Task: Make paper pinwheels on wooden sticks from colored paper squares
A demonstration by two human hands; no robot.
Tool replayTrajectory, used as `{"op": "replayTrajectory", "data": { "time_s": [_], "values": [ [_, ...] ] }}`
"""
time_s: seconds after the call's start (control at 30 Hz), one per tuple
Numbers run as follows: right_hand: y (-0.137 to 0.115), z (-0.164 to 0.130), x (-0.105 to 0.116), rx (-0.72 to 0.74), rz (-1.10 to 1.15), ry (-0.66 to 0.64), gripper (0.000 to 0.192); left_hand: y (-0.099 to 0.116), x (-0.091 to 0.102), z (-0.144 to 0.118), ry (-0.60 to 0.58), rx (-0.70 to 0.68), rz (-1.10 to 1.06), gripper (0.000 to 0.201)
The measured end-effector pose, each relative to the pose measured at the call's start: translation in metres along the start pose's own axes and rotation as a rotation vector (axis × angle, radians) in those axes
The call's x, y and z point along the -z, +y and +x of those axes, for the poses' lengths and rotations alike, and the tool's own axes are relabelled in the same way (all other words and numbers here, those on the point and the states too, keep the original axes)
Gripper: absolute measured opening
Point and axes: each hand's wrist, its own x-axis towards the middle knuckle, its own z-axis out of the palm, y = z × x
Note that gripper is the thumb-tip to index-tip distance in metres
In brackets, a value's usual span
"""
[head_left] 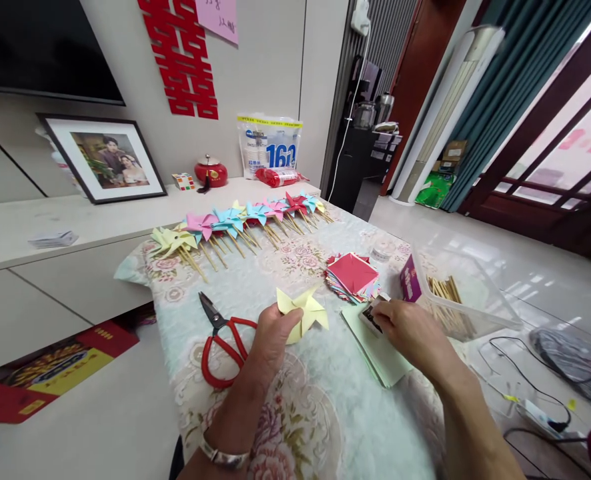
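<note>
My left hand (274,332) is closed on a pale yellow paper pinwheel (309,311), its thumb pressing near the centre. Red-handled scissors (221,340) lie just left of that hand with their blades together. My right hand (400,321) has its fingertips drawn together at a small box with dark contents (370,319); what is between the fingers is hidden. Under the small box is a stack of light green paper (383,360). Behind it sits a fanned pile of coloured paper squares (353,272), a red one on top.
Finished pinwheels on sticks (230,221) line the table's far edge. A clear plastic bin (485,300) at the right holds wooden sticks (444,291). A roll of clear tape (383,250) lies behind the paper pile. Cables and a power strip (540,420) lie on the floor at right.
</note>
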Motion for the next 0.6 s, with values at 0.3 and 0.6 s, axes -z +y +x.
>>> {"op": "replayTrajectory", "data": {
  "time_s": [0.3, 0.6],
  "values": [
    [0.004, 0.003, -0.022, -0.097, -0.117, -0.058, 0.023, -0.002, 0.0, 0.002, 0.002, -0.005, -0.034, 0.035],
    [0.032, -0.004, -0.018, -0.111, 0.082, -0.057, 0.024, -0.005, 0.004, 0.002, -0.01, 0.008, 0.006, 0.04]
  ]
}}
